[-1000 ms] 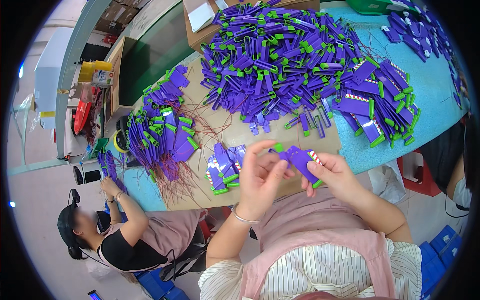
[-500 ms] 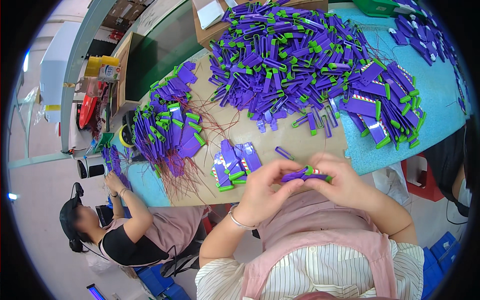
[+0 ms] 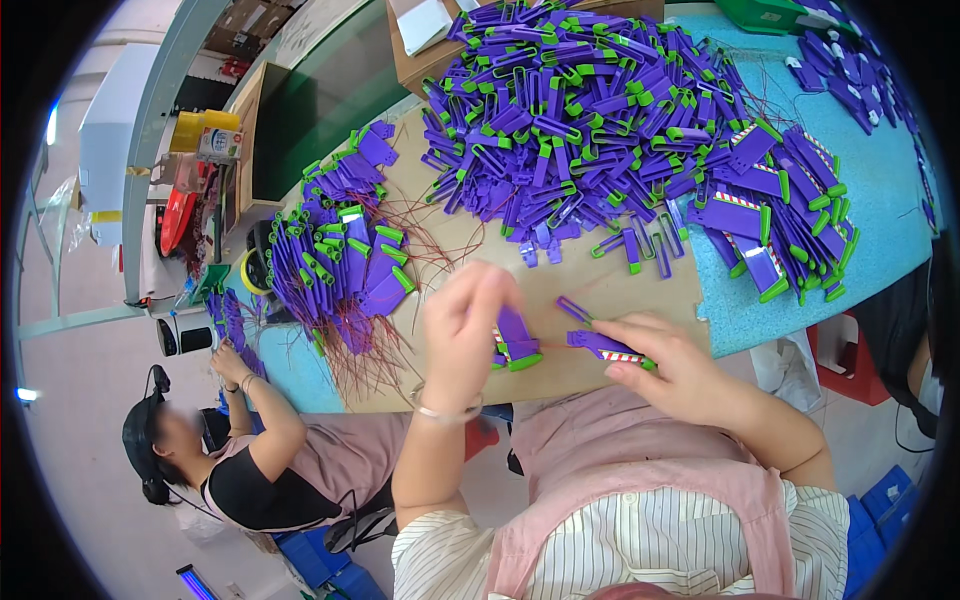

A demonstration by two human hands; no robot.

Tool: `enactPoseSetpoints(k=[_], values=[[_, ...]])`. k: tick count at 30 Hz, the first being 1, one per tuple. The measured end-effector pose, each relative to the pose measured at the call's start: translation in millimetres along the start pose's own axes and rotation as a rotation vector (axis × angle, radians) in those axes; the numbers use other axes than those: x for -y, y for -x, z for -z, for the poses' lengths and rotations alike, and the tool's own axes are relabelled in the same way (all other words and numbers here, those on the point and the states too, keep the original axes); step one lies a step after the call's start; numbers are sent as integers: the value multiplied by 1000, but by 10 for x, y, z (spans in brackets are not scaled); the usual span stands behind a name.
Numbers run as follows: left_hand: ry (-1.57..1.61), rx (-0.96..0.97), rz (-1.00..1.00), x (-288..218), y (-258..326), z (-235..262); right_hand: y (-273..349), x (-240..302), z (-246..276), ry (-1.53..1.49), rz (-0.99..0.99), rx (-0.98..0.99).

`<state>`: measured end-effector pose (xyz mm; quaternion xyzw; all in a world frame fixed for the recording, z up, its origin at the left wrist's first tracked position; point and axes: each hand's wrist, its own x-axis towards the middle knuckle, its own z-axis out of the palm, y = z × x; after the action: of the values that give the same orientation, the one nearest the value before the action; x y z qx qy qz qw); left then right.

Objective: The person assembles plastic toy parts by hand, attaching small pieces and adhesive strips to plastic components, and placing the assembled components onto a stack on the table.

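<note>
In my right hand (image 3: 672, 362) is a flat purple plastic piece (image 3: 592, 343) with a red-and-white striped edge and a green tip, held between thumb and fingers. A faint thin red line runs from its left end toward my left hand (image 3: 465, 330). That hand is raised and blurred, its fingers curled in; what they hold, if anything, does not show. Partly behind it lie a few similar purple and green pieces (image 3: 516, 338) on the brown board (image 3: 460, 250). A narrow purple loop-shaped piece (image 3: 573, 308) rests just above the held one.
A big heap of purple and green pieces (image 3: 580, 120) fills the far middle. Striped pieces (image 3: 770, 210) are stacked at right on the blue mat (image 3: 885, 220). At left, a bundle (image 3: 330, 265) trails red wires (image 3: 350, 365). Another person (image 3: 270, 460) works at the far left.
Both hands were together around the striped purple piece. My left hand has let go of the piece and moved left and up; my right hand keeps it, now lower-tilted with its left end free.
</note>
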<state>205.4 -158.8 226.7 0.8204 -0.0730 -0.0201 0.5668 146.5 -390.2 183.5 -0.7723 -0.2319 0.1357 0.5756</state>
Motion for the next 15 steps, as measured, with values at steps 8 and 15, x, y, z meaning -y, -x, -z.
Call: enactPoseSetpoints(k=[8, 15], values=[[-849, 113, -225, 395, -290, -223, -6, 124, 19, -74, -220, 187], [-624, 114, -122, 253, -187, -117, -9, 111, -90, -621, -391, -63]])
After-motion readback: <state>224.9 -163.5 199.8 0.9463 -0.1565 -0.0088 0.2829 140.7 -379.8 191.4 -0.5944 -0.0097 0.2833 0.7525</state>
